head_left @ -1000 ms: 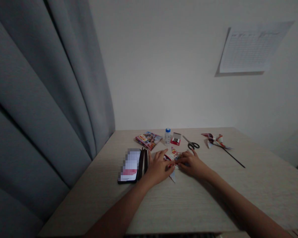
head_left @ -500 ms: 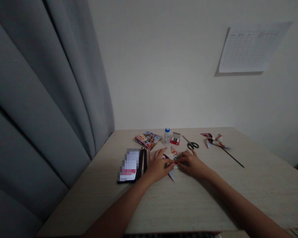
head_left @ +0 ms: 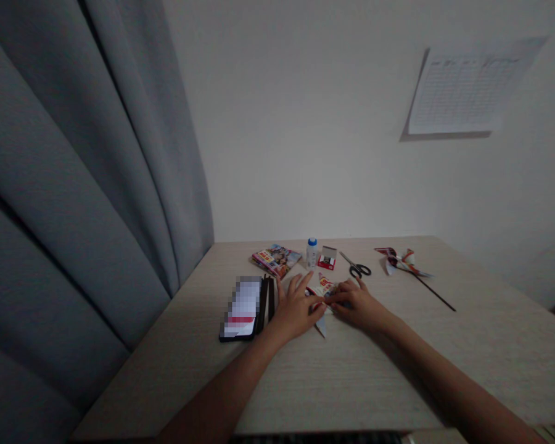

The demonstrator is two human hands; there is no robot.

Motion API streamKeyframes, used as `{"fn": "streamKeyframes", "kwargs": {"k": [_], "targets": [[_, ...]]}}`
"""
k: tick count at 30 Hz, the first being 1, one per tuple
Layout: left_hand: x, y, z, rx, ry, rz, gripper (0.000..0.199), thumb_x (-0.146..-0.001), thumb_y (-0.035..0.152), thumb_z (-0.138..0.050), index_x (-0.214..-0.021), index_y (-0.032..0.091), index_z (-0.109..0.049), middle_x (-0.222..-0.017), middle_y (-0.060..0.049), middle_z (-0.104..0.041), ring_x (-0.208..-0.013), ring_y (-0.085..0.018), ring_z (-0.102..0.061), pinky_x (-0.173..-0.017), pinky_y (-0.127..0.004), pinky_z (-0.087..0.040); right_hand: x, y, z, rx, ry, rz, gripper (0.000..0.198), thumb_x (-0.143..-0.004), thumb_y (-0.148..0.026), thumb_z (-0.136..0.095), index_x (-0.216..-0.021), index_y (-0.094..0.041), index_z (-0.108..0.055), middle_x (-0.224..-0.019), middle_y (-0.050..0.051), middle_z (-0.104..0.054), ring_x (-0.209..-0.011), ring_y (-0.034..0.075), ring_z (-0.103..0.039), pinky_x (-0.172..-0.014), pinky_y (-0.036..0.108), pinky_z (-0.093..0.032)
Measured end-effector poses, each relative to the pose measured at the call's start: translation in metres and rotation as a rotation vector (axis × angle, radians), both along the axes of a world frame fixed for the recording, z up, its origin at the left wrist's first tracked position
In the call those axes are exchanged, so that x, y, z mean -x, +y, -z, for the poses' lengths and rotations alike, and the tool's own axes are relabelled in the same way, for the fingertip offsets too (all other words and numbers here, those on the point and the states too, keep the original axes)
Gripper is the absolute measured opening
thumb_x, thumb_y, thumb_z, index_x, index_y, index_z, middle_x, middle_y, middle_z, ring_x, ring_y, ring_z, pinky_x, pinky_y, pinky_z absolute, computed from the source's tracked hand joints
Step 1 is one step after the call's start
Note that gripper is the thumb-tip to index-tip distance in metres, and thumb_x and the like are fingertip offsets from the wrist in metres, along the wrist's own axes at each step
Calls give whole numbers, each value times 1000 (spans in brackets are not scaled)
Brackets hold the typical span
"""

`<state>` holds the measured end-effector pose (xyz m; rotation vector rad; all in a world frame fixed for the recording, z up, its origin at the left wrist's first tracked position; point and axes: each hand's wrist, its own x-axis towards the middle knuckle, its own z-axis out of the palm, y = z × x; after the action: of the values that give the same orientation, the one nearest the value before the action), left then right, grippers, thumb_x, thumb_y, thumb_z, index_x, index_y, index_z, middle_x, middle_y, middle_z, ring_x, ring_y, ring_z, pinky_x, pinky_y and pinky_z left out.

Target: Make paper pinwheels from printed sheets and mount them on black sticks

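Well in from the desk [head_left: 346, 388]'s near edge, the left hand [head_left: 296, 311] and right hand [head_left: 358, 303] hold the printed paper [head_left: 324, 283], each in a narrow pinch around its middle. Uneven pulling could tear it there; a slipping grip might let its points spring open.

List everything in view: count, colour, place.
Table: one, pale wood, foreground.
Wall: one, white, behind table.
Curtain: one, grey-blue, left.
Ruled sheet: one, white, on wall.
Printed paper: count unclear, multicoloured, mid-table.
Booklets: stacked, count unclear, multicoloured, back left.
Bottle: one, whitish, blue cap, right of booklets.
Box: one, red, open, right of bottle.
Scissors: one pair, black handles, right of box.
Pinwheel: one, red-white, dark stick, right of scissors.
Smartphone: one, black-edged, left of paper.
Strips: at least two, dark, beside smartphone.
Left hand: one, bare, at paper.
Right hand: one, bare, at paper.
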<state>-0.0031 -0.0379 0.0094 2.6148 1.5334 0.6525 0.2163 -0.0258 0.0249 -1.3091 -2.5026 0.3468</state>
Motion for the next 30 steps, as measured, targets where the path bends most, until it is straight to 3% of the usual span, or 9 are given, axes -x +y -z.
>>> {"fn": "streamKeyframes", "kwargs": {"k": [8,16,30], "targets": [[3,2,-1,12,8,16,28,-94,51,-50,-112,44,-71,-161,5,-28,-145,-36,-23,-111,-75,7,0,0,0,4,-8,1,30,-94,-40,-52,-114,-34,-73,-107,8,-67,-111,28,-54,-111,64,-14],[2,2,-3,29,-76,-28,28,-92,52,-54,-107,39,-74,-158,0,-33,-143,-36,-26,-111,-75,2,0,1,0,0,-10,1,28,-94,-40,-51,-109,-33,-74,-106,6,-67,-110,26,-55,-112,62,-15],[4,2,-1,38,-31,0,29,-92,55,-52,-100,40,-76,-157,3,-36,-143,-37,-27,-110,-76,7,-1,2,2,-6,-4,2,28,-94,-40,-52,-110,-33,-74,-108,7,-67,-110,26,-55,-112,61,-14]]}}
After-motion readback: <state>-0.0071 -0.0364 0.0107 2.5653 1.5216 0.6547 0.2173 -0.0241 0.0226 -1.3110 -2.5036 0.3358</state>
